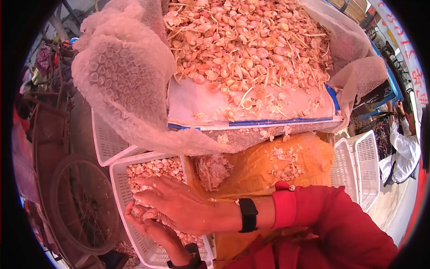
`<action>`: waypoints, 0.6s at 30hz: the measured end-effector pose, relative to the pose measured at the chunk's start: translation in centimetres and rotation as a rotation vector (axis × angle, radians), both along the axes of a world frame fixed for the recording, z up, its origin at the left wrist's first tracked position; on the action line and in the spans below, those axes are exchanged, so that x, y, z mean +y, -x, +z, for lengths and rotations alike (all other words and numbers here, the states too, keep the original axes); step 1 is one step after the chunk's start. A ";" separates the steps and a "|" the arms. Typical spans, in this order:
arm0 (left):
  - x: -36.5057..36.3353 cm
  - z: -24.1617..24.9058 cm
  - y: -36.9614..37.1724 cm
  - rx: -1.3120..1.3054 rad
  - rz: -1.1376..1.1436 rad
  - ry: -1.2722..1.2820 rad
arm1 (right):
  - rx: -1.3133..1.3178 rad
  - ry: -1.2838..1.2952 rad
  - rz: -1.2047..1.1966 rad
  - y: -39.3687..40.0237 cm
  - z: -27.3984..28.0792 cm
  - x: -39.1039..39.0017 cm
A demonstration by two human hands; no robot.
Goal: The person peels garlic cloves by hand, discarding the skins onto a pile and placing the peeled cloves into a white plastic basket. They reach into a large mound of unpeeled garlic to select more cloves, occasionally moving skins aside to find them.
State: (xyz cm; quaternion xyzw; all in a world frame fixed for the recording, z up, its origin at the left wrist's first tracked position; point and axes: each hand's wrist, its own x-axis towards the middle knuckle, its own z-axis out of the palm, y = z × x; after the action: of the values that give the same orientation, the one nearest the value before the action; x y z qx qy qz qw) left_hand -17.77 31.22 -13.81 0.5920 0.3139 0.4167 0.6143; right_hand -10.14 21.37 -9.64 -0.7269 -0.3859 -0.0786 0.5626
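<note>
My right hand reaches in from the right over a white plastic basket of garlic cloves. Its fingers are stretched out, palm side turned down and toward my left hand. Just below it, my left hand comes up from the bottom edge with its fingers curled into a cup. A few garlic cloves seem to lie in that cup, partly covered by my right hand. Both palms are mostly hidden. In front is a large heap of separated garlic cloves and dry skins on a white sheet.
Bubble wrap drapes around the heap. An orange sack with skins on it lies below. More white baskets stand at left and right. A cart wheel is at left; another person sits at far right.
</note>
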 end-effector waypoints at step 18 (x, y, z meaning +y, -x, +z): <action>-2.7 -1.6 -3.3 -0.021 -0.265 0.101 | -0.057 0.652 -0.172 -21.4 -1.1 -12.5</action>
State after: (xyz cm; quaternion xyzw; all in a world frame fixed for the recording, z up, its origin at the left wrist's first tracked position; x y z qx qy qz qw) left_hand -14.46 28.57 -15.46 0.5924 0.2472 0.3216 0.6961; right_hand 11.29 8.85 -10.77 -0.8960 -0.3434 -0.0184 0.2810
